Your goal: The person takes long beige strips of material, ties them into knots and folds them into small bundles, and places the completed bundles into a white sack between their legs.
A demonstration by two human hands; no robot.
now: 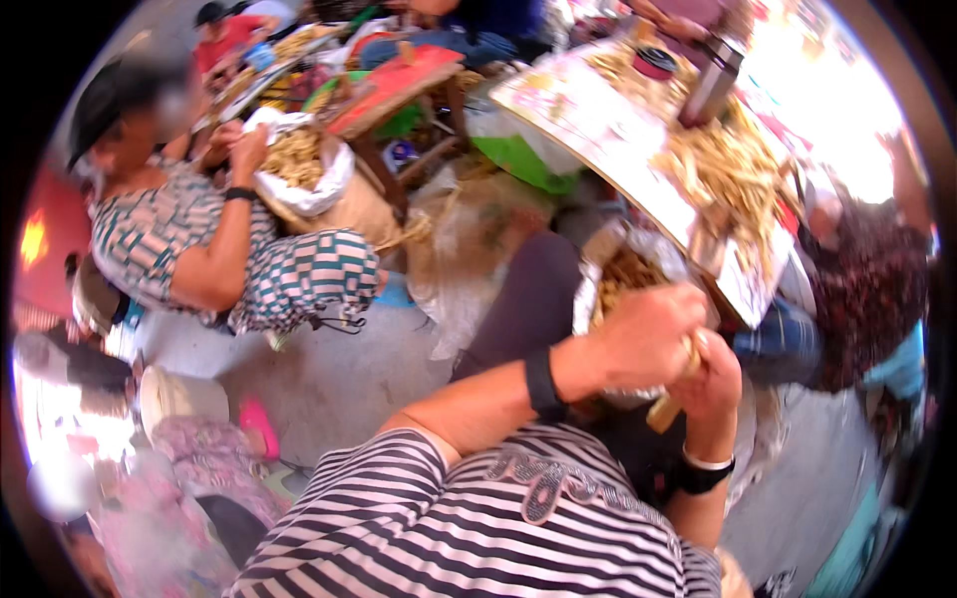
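In front of my chest, my left hand [643, 337] and my right hand [710, 377] are closed close together. Between them runs a pale yellow strip [663, 413]; its lower end sticks out below the right fingers, and the rest is mostly covered by my hands. What exactly the strip is I cannot make out. Just beyond my left hand, a white bag [586, 304] stands open, filled with small yellow-brown pieces [628, 271]. My left hand partly hides this bag.
A white table [638, 184] carries a heap of long pale strips [733, 169] and a steel flask [712, 82]. To the left, a seated person [224, 214] works over another white bag [334, 184] of pieces. A red bench [399, 88] stands beyond. Other people sit around.
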